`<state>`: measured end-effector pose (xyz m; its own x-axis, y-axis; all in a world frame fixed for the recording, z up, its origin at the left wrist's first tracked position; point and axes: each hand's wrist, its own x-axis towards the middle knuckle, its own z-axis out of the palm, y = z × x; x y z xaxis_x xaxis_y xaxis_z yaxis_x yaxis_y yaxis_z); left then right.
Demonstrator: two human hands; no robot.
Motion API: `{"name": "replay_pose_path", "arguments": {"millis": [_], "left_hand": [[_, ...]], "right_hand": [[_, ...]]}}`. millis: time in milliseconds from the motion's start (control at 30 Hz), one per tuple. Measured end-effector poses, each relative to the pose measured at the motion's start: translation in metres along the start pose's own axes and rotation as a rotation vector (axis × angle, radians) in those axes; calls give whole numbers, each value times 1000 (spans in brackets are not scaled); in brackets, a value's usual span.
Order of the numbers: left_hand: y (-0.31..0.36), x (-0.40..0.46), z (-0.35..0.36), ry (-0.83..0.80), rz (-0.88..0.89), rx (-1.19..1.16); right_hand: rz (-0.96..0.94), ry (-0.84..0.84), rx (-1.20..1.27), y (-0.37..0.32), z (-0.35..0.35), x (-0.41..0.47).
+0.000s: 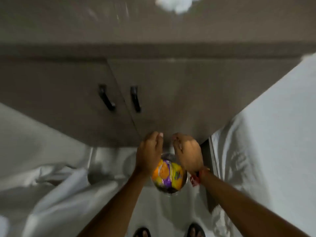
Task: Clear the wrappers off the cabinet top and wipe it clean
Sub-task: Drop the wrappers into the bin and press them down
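Orange, yellow and purple wrappers [168, 173] lie in a small round metal bin [185, 179] on the floor, in front of the brown cabinet. Just above the bin hover my left hand [148, 151] and my right hand [187, 151], side by side with fingers loosely curled and nothing visible in them. The cabinet top [119, 23] runs across the upper part of the view. A crumpled white tissue or cloth [176, 3] lies on it at the far edge. The picture is blurred.
Two cabinet doors with black handles [106, 100] [136, 99] face me. White bedding [42, 168] lies at the left, and a white sheet-covered surface [273, 134] stands at the right. My sandalled feet [142, 232] stand on the pale floor below the bin.
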<state>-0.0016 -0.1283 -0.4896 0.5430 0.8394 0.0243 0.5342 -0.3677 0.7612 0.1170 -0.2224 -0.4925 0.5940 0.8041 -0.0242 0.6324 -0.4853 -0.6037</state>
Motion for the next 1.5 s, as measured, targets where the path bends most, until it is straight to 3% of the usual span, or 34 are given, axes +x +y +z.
{"name": "replay_pose_path", "arguments": {"millis": [200,300,400,500,600,767,900,1000,1067,1133,1233,1333,1433,1500], "left_hand": [[167,56,-150,383,506,-189],[226,98,-208,480,557,-246],[255,159,-228,360,334,-95],[255,208,-221,113,243,305],[244,229,-206,103,221,540],[240,230,-198,275,150,424],[244,181,-205,483,181,18],[232,118,-193,554,323,-134],[207,72,-168,530,400,-155],[166,32,-132,392,372,-166],[92,-7,-70,130,114,-96],[14,-27,-7,-76,-100,70],[-51,-43,45,-315,-241,169],[-86,-48,74,-385,-315,169]], "right_hand": [[-561,478,201,-149,-175,47],[-568,649,239,-197,-239,82],[-321,491,52,-211,-267,134],[-147,193,-204,-204,-265,171],[-140,228,-346,-199,-256,189],[-222,325,-194,-191,-257,192],[-267,433,86,-188,-255,145],[-429,503,67,-174,-226,86],[-466,442,58,-152,-193,47],[-364,285,87,-121,-153,19],[-39,89,177,-64,-90,-7],[356,-49,217,-2,-21,-23],[607,-190,207,55,47,-33],[721,-250,245,84,85,-39]]}}
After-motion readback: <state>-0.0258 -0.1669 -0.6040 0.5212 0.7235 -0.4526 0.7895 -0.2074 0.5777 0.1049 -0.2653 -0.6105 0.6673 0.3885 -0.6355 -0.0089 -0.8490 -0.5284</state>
